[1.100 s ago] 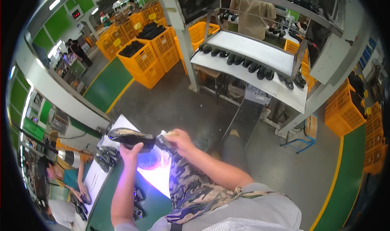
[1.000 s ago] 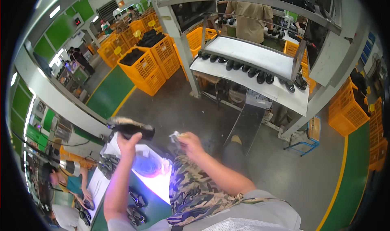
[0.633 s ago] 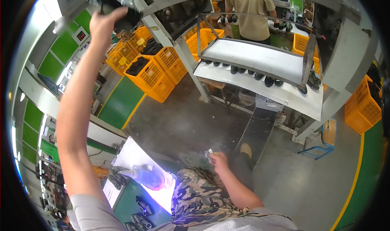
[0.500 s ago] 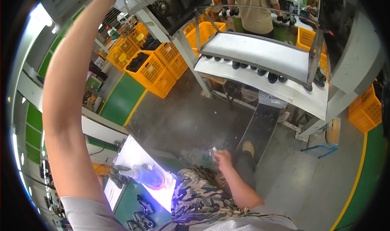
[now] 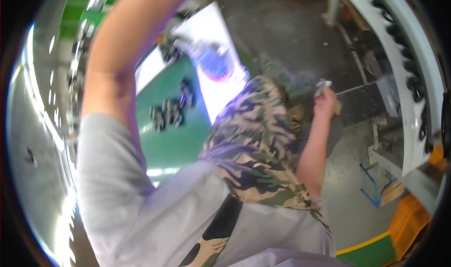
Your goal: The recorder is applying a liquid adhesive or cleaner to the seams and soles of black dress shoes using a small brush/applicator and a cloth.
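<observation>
My right hand (image 5: 325, 102) is closed, its fingers pinching a small whitish piece (image 5: 323, 84) too blurred to name. It is held out past my camouflage apron (image 5: 253, 140), over the dark floor. My left arm (image 5: 115, 65) reaches up and leaves the picture at the top, so the left hand is out of sight. Beside that arm, a translucent bottle with a pale nozzle (image 5: 212, 62) lies on a brightly lit white sheet (image 5: 225, 32). Several dark shoes or sandals (image 5: 170, 112) rest on the green tabletop (image 5: 174, 147).
A long white shelf (image 5: 399, 55) with a row of dark shoes (image 5: 415, 87) runs along the right. Below it stand a blue-framed stool (image 5: 372, 187) and an orange crate (image 5: 408, 220). A yellow line (image 5: 366, 242) borders green floor at the lower right.
The view has swung left and down, bringing more of the green table and my apron into sight. My left hand remains beyond the top edge; the right still pinches the whitish piece.
</observation>
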Motion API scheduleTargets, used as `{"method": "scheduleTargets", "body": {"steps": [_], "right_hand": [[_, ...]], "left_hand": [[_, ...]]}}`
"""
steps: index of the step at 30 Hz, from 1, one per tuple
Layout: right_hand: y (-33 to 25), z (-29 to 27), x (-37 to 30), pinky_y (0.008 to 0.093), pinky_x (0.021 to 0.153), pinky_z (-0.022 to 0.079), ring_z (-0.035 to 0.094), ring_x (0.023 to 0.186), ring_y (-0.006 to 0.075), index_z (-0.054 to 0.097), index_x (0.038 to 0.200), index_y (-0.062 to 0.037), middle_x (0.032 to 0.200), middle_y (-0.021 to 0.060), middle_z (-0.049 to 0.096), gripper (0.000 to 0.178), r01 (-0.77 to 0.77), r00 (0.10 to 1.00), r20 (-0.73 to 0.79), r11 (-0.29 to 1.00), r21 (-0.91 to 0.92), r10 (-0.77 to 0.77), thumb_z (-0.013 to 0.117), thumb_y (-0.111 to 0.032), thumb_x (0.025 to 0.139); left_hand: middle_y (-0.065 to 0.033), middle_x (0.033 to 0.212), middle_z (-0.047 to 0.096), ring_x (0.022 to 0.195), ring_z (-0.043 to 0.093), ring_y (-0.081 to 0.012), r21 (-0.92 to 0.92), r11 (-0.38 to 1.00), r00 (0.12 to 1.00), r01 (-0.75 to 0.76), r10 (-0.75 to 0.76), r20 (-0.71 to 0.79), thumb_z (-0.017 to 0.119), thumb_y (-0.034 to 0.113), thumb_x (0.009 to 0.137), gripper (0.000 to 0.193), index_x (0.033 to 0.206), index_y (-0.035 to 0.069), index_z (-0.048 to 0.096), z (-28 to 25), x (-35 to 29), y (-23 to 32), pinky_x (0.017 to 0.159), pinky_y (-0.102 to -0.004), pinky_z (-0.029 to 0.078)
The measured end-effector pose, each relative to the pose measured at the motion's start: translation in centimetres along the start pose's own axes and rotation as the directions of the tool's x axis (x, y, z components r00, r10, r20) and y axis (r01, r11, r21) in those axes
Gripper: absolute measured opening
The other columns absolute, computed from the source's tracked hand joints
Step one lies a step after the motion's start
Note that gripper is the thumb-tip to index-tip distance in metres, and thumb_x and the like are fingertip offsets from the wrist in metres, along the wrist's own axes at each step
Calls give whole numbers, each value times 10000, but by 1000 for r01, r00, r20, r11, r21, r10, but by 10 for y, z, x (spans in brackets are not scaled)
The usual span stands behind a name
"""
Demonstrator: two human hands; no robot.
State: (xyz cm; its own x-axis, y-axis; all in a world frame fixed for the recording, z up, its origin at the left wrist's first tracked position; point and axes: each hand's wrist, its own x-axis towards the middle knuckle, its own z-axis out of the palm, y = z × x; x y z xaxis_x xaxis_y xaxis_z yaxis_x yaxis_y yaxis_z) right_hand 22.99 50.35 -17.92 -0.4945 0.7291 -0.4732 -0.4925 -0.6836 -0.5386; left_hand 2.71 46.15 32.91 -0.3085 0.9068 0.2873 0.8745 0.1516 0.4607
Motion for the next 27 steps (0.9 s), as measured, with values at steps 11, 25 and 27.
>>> {"method": "scheduleTargets", "body": {"steps": [11, 25, 27], "right_hand": [[23, -1, -30, 345, 632, 463, 604, 738, 175, 650, 975, -102, 865, 31, 652, 106, -225, 974, -103, 935, -275, 204, 674, -183, 911], [12, 94, -80, 353, 620, 446, 604, 752, 191, 639, 991, -82, 881, 58, 667, 136, -110, 990, 8, 821, -560, 138, 667, -187, 910], [13, 105, -84, 336, 579, 462, 614, 710, 197, 636, 945, -59, 846, 76, 669, 119, -87, 996, -42, 824, -559, 77, 676, -163, 902]], "left_hand": [[-221, 1100, 679, 1024, 670, -329, 344, 153, 168, 926, -986, -14, 811, 476, 685, 690, 1112, -39, 639, 56, -614, -372, 887, -417, 528], [-325, 1388, 441, 1092, 626, -435, 235, -28, 6, 971, -990, -142, 665, 212, 837, 701, 1357, -21, 257, 109, -608, -450, 882, -454, 549], [-204, 1160, 674, 1066, 675, -303, 159, -115, -101, 981, -991, -91, 846, 314, 701, 783, 1276, -48, 457, 84, -599, -457, 883, -389, 556]]}}
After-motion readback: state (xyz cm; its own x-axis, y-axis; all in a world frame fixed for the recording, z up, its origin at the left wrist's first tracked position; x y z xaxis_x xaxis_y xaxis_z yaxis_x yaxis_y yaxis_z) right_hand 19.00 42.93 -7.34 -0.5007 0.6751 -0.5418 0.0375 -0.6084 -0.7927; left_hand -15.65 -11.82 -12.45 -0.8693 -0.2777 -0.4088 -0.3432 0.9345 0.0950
